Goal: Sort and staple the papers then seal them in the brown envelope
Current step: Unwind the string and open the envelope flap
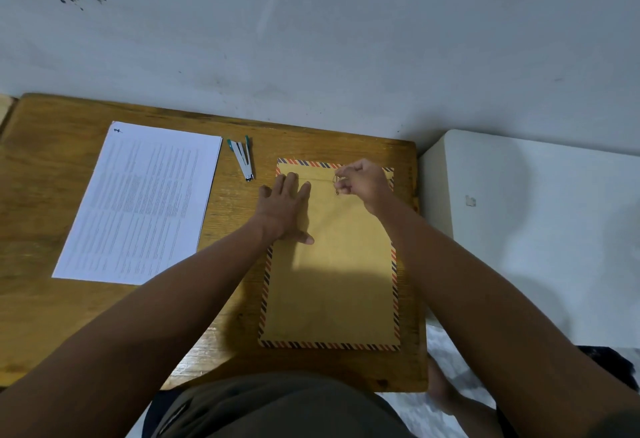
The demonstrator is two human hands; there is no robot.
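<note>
A brown envelope (332, 285) with a red and blue striped border lies flat on the right half of the wooden table (45, 202). My left hand (285, 209) presses flat on its upper left part, fingers spread. My right hand (363, 181) is pinched on the thin string (337, 184) of the closure near the envelope's top flap. A white stack of printed papers (142, 202) lies to the left, stapled at its top left corner. A stapler (242, 158) with teal ends rests between papers and envelope.
A pale wall (311, 39) rises right behind the table. A white surface (536, 229) adjoins the table's right edge. My lap and a foot show at the bottom.
</note>
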